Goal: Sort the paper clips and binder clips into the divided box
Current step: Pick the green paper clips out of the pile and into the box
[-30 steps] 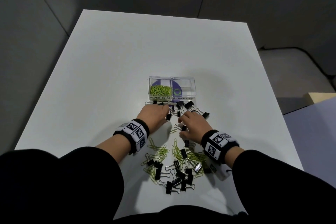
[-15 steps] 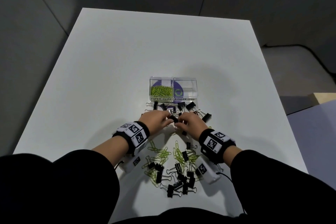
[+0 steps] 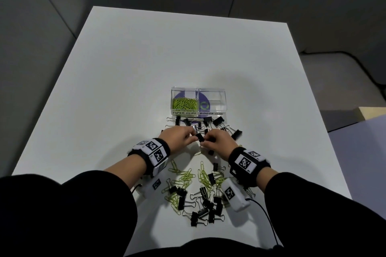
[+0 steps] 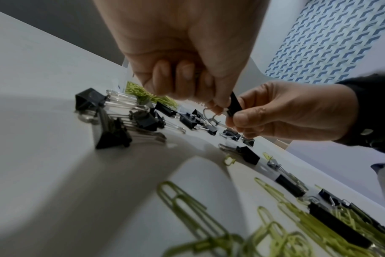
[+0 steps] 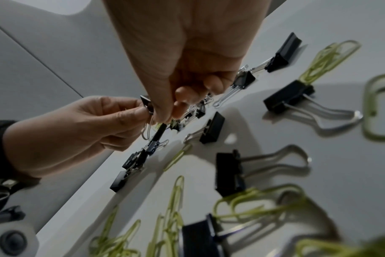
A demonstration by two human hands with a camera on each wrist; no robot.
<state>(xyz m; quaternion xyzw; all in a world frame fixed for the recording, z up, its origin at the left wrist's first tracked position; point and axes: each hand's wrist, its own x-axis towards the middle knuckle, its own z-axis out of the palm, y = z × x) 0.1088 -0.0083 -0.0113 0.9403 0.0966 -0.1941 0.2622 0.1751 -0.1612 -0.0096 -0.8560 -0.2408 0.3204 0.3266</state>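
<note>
A clear divided box (image 3: 225, 100) stands mid-table; its left compartment holds green paper clips (image 3: 184, 104), and in the right one I see no clips. Just in front of it, my left hand (image 3: 193, 136) and right hand (image 3: 205, 140) meet and both pinch one black binder clip (image 3: 199, 137), held a little above the table. In the left wrist view the left thumb and fingers pinch the clip (image 4: 235, 104) from the left, and the right hand (image 4: 233, 120) pinches its lower end. The right wrist view shows the same clip (image 5: 147, 102) between both hands.
Several black binder clips (image 3: 218, 120) lie between the box and my hands. A mixed heap of binder clips (image 3: 201, 204) and green paper clips (image 3: 183, 177) lies nearer my body, under my wrists. The white table (image 3: 125, 89) ends close on the right.
My hands were apart among the clips in front of the box; they have since come together, and both now pinch one binder clip.
</note>
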